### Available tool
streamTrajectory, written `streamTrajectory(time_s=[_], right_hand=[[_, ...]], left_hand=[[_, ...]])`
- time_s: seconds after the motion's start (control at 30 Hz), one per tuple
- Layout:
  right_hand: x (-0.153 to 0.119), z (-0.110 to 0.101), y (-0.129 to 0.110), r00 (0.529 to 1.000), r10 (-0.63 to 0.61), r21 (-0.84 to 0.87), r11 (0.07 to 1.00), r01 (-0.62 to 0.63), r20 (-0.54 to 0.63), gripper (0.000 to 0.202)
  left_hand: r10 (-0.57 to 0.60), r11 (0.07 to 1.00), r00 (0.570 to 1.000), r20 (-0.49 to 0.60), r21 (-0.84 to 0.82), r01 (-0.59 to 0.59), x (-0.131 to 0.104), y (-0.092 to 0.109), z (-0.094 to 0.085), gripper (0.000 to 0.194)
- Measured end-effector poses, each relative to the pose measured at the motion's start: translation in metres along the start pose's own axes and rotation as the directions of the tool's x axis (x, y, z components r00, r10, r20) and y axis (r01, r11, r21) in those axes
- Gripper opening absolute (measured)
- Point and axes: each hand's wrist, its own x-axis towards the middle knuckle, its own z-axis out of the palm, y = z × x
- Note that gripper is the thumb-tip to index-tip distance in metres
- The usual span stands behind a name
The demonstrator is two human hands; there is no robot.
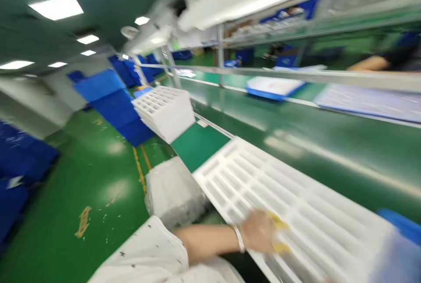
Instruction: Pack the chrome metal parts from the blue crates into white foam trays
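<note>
My left hand (263, 232), with a white band at the wrist and yellow coverings on the fingertips, is on or just over a large white slotted tray (296, 199). Motion smears its fingers, so whether they grip the tray is unclear. The tray lies slanted along the green worktable (204, 145), its near edge beside my forearm. My right hand cannot be made out. Farther along the table stands a stack of white slotted trays (174, 114).
A plastic-wrapped white bundle (174, 191) sits low beside the table. Blue bins (115, 103) stand beyond the stack. A metal rail (296, 74) runs above the table's far side. White sheets on a blue tray (272, 86) lie behind it. Another person's arm (371, 62) shows at upper right.
</note>
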Motion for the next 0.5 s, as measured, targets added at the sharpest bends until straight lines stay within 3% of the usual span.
streamTrajectory(time_s=[0.1,0.17,0.23,0.33,0.5], right_hand=[[-0.081,-0.054,0.012,0.995,0.071,-0.181,0.982,-0.058,0.07,0.02],[-0.107,-0.071,0.004,0.989,0.058,-0.384,0.923,0.0,0.138,0.026],[-0.111,-0.075,-0.004,0.984,0.035,-0.578,0.813,0.072,0.173,0.029],[-0.103,-0.07,-0.013,0.985,-0.014,-0.699,0.703,0.13,0.169,0.026],[-0.096,-0.067,-0.024,0.986,-0.015,-0.722,0.678,0.133,0.168,0.028]], left_hand=[[-0.004,0.999,1.0,-0.016,0.037,0.004,-0.006,-0.001,0.008,0.053],[0.008,1.0,0.999,-0.035,0.014,-0.007,-0.005,-0.006,0.011,0.052],[0.015,1.0,0.999,-0.05,-0.001,-0.015,-0.005,-0.009,0.012,0.053],[0.005,1.0,0.998,-0.063,0.001,-0.005,-0.009,-0.007,0.012,0.053],[-0.005,1.0,0.997,-0.073,0.013,0.006,-0.009,-0.006,0.012,0.053]])
